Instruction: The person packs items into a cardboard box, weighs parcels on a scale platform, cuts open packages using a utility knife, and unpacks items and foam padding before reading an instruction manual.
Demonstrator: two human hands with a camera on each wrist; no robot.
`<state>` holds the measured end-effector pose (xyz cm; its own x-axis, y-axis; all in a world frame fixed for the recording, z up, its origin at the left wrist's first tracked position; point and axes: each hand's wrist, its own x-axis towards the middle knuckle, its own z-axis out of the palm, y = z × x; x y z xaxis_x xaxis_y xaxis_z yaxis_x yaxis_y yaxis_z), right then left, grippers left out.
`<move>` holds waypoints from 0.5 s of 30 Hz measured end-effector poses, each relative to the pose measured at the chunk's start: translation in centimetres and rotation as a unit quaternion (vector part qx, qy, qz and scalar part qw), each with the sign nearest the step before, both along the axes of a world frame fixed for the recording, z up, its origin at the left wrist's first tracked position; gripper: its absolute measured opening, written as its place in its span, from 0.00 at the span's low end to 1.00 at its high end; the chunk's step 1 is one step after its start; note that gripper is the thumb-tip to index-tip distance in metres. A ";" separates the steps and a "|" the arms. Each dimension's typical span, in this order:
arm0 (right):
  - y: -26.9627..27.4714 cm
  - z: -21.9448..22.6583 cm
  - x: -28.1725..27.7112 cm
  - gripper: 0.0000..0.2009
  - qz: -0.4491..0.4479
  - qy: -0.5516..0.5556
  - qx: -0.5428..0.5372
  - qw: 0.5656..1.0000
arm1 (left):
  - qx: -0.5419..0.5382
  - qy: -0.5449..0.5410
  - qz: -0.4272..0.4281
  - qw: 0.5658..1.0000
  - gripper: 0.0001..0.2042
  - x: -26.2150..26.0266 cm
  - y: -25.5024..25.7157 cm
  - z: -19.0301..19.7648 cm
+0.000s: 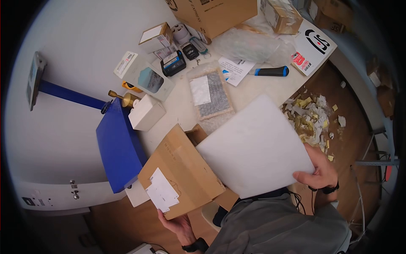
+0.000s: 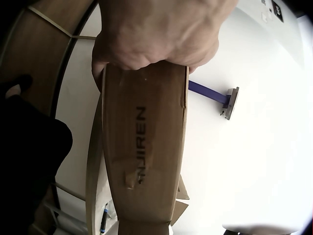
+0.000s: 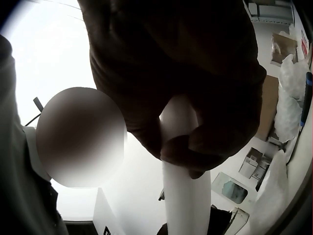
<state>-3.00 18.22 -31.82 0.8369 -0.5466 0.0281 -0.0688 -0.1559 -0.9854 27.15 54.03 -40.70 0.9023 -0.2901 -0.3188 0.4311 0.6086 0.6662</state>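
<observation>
My left hand [image 1: 181, 226] grips the near end of a flat cardboard box [image 1: 186, 163] that has a white label on its face. In the left wrist view the fingers and thumb span the narrow side of the box, which bears printed letters. Flaps stand open at the end of the box turned toward the right. My right hand [image 1: 319, 169] holds a white padded slab [image 1: 258, 148] by its right edge, thumb on top and fingers beneath. The slab's left edge lies right at the open flaps. In the right wrist view the fingers pinch the slab [image 3: 186, 200] edge-on.
A bubble-wrapped flat item [image 1: 218, 103] lies on the white table beyond the box. Behind it are a blue-handled tool [image 1: 272, 71], plastic wrap, a large carton [image 1: 215, 17] and small boxes. A blue stand [image 1: 118, 148] is at left; paper scraps [image 1: 313, 122] litter the floor at right.
</observation>
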 end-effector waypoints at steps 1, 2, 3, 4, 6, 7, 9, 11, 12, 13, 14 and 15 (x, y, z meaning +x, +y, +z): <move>-0.5 0.4 -0.2 0.31 0.058 0.026 0.006 0.998 | -0.001 0.004 0.002 1.000 0.28 -0.1 -0.2 0.1; -0.7 0.4 0.0 0.31 0.058 0.026 0.005 0.998 | -0.003 0.009 0.004 1.000 0.28 -0.1 -0.3 0.2; -0.9 0.4 0.6 0.30 0.048 0.020 0.004 0.999 | -0.004 0.008 0.004 1.000 0.28 0.0 0.0 0.0; -1.1 0.4 1.2 0.28 0.037 0.014 0.003 0.999 | -0.005 0.011 -0.009 1.000 0.28 0.2 0.6 -0.4; -2.6 0.4 2.6 0.27 0.063 0.033 0.047 0.996 | -0.009 0.013 -0.025 1.000 0.28 0.5 1.4 -1.6; -3.0 0.4 3.2 0.26 0.092 0.053 0.093 0.990 | 0.025 -0.015 -0.031 0.999 0.29 0.5 1.7 -2.3; -2.8 1.2 4.9 0.25 0.055 0.060 0.168 0.982 | 0.055 -0.042 -0.039 0.997 0.30 0.2 1.5 -2.6; -2.5 0.5 5.6 0.23 0.007 0.033 0.246 0.969 | 0.063 -0.047 -0.022 0.997 0.30 -0.1 1.1 -2.6; -2.0 0.4 5.7 0.23 0.007 0.033 0.243 0.970 | 0.059 -0.046 -0.022 0.997 0.30 -0.1 0.9 -2.6; -1.3 0.3 5.9 0.23 -0.018 0.022 0.266 0.964 | 0.050 -0.039 -0.006 0.998 0.30 -0.3 0.8 -2.7; -0.5 0.1 6.1 0.24 -0.041 0.012 0.290 0.956 | 0.043 -0.031 0.012 0.998 0.29 -0.5 0.9 -2.7; 0.7 -0.1 6.2 0.24 -0.059 0.021 0.297 0.953 | 0.044 -0.029 0.016 0.998 0.29 -0.7 1.0 -2.8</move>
